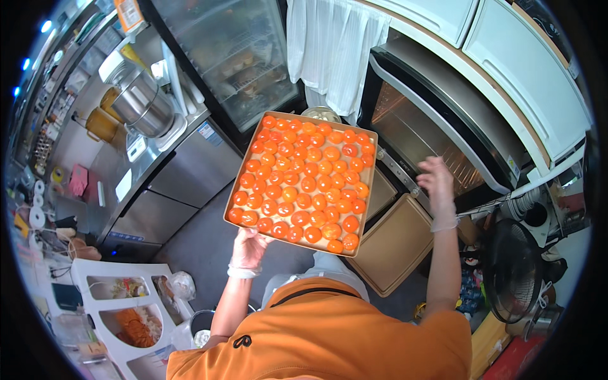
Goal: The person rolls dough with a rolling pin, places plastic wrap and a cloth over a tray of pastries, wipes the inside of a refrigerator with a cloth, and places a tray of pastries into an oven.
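Observation:
A square gold baking tray is held out level in front of me, filled with rows of glossy orange egg yolks. My left hand wears a clear glove and grips the tray's near edge, left of the middle, its fingers hidden underneath. Off to the right of the tray, my right hand, gloved too, is in the air in front of the oven. Its fingers are apart, somewhat blurred, and nothing shows in them. The oven has a dark glass front, a long curved handle and wire racks inside.
Below on the right lies another gold tray. A stand mixer is on the steel counter at left, beside a glass-doored fridge. A white divided bin unit stands at lower left, a black fan at right.

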Tool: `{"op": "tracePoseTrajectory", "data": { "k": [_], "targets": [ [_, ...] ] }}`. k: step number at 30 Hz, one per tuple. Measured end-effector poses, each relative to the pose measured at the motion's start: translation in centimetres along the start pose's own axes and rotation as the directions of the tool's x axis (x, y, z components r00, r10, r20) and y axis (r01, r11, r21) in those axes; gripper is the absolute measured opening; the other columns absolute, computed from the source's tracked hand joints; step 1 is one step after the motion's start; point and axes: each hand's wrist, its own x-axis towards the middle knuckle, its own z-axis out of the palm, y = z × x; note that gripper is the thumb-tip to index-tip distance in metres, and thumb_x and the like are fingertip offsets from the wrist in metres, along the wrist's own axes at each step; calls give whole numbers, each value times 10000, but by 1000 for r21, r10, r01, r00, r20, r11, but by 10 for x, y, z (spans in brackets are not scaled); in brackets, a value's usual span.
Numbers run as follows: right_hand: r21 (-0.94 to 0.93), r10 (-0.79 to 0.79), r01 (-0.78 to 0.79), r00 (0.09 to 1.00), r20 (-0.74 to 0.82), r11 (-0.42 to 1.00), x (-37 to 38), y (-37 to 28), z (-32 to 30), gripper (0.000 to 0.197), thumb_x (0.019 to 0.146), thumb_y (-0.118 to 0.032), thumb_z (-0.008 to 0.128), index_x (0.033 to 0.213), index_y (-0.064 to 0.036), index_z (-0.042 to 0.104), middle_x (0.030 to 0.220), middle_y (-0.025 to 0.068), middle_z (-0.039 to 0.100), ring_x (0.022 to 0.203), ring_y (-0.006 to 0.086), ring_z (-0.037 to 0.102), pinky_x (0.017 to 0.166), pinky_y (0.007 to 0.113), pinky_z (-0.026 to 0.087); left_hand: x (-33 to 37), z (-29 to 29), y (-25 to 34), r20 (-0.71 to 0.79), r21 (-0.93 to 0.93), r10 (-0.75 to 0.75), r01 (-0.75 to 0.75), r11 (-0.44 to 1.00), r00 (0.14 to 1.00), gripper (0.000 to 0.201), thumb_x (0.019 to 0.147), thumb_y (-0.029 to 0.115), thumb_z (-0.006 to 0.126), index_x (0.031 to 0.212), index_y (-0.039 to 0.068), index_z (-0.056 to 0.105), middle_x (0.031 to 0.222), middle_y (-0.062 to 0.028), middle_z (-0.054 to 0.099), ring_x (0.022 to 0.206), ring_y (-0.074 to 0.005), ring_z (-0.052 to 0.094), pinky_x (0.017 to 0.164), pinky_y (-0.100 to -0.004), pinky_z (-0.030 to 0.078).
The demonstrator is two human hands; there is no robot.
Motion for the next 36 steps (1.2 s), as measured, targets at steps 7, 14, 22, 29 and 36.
{"op": "tracePoseTrajectory", "data": {
  "k": [7, 14, 22, 29, 36],
  "targets": [
    [474, 192, 7, 909, -370, 880, 62, -13, -108, 786, 691, -600, 679, 1073, 44, 443, 960, 88, 466, 858, 163, 482, 790, 251, 443, 53, 2, 24, 67, -60, -52, 56, 997, 996, 553, 746, 62, 506, 1279, 10, 367, 1283, -151, 464, 1125, -327, 512, 846, -502, 504],
    [447, 129, 173, 813, -568, 878, 92, 6, -102, 476, 702, -461, 697, 851, -58, 491, 753, 26, 478, 675, 110, 479, 628, 211, 418, 113, 8, 67, 160, 21, -133, 132, 991, 978, 584, 735, 79, 512, 1293, 2, 357, 1309, -148, 447, 1148, -324, 495, 835, -476, 509],
    [372, -2, 313, 768, -640, 874, -5, 57, -30, 376, 780, -434, 661, 927, -122, 509, 751, -14, 506, 683, 67, 492, 604, 188, 398, 157, 29, 126, 319, 103, -299, 281, 954, 899, 598, 751, 79, 496, 1319, 3, 323, 1305, -180, 448, 1128, -342, 510, 847, -484, 500],
    [519, 251, 206, 693, -676, 830, -128, 194, 47, 398, 799, -427, 661, 982, -113, 500, 789, 10, 535, 755, 100, 522, 637, 214, 428, 195, 49, 134, 411, 180, -476, 442, 879, 778, 361, 785, 37, 486, 1141, -19, 460, 1033, -162, 612, 823, -268, 644, 775, -398, 527],
    [697, 523, 4, 657, -542, 717, -174, 338, 39, 246, 899, -311, 548, 910, -65, 564, 748, -3, 591, 642, 128, 552, 566, 231, 458, 237, 75, 23, 412, 242, -682, 649, 721, 604, 71, 768, 94, 540, 833, 65, 548, 819, -71, 621, 708, -220, 621, 766, -415, 516]
  ]
}}
